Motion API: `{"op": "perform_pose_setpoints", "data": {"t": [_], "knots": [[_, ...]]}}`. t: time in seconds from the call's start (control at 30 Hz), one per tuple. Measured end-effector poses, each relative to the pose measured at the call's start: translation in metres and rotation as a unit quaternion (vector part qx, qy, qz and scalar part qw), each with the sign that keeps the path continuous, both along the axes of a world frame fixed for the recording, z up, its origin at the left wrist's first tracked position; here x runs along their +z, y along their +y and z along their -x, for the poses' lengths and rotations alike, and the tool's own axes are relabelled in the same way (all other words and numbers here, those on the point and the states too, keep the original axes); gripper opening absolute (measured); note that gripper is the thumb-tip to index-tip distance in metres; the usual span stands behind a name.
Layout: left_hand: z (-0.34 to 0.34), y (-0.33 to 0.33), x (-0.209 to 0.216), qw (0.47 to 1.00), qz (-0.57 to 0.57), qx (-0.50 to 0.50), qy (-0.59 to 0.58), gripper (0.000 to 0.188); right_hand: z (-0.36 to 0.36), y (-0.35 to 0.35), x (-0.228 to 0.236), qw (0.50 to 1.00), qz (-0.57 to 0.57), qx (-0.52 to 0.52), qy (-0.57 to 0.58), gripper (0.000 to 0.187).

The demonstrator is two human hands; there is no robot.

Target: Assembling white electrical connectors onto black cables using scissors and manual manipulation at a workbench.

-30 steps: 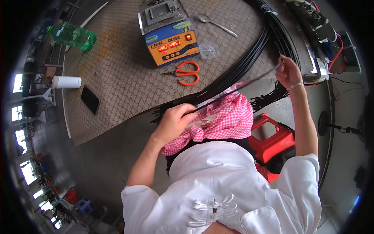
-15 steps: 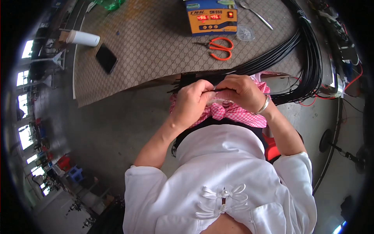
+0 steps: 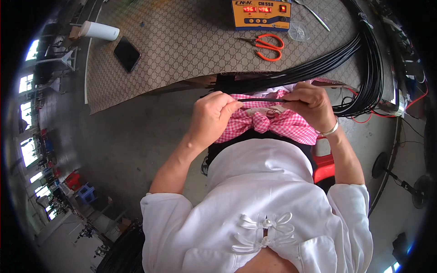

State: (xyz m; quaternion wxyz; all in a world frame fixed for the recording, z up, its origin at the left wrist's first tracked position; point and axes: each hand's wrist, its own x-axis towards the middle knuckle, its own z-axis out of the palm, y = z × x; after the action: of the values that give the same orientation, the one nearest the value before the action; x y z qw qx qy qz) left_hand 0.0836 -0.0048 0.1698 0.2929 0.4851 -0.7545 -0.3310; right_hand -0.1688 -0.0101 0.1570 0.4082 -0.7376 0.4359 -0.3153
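Between my two hands a short stretch of black cable [image 3: 261, 99] runs nearly level, bowed slightly upward, in front of a pink checked cloth tied at my waist. My left hand [image 3: 213, 113] pinches it between thumb and fingers at one side. At the other side my right hand [image 3: 312, 103], with a bracelet at its wrist, pinches it too. The ends inside my fingers are hidden. Just beyond my hands, a thick bundle of black cables [image 3: 325, 61] lies along the table's near edge and curves down at the right.
On the patterned table [image 3: 177, 48] lie orange-handled scissors [image 3: 271, 47], a clear round dish [image 3: 299, 32], a slim metal utensil [image 3: 316, 17], a phone [image 3: 127, 54] and a white bottle [image 3: 100, 31]. A yellow-blue box with a lit display [image 3: 261, 19] stands behind. A red stool [image 3: 324, 168] is beneath me.
My hands have moved apart, the right one farther right, and the cable stretch between them now shows. The view has shifted, so the table's things sit higher in it.
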Motion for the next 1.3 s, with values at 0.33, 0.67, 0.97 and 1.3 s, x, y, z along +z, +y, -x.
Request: {"op": "perform_pose_setpoints", "data": {"t": [0.33,0.67,0.97,1.3], "knots": [[0.012,-0.002,-0.002,0.981,-0.136,0.003,0.142,0.009,-0.039,0.002,-0.003,0.997,0.053,0.0,-0.051,0.018],[0.035,-0.005,-0.017,0.799,-0.365,0.069,0.473,0.018,-0.031,0.002,-0.01,0.946,-0.232,-0.07,-0.215,0.012],[0.052,-0.01,-0.012,0.885,-0.238,0.112,0.384,0.005,-0.027,-0.002,-0.002,0.875,-0.416,-0.057,-0.24,0.011],[0.058,-0.022,-0.025,0.721,-0.389,0.133,0.558,0.012,-0.03,-0.007,-0.015,0.938,-0.241,-0.074,-0.237,0.015]]}}
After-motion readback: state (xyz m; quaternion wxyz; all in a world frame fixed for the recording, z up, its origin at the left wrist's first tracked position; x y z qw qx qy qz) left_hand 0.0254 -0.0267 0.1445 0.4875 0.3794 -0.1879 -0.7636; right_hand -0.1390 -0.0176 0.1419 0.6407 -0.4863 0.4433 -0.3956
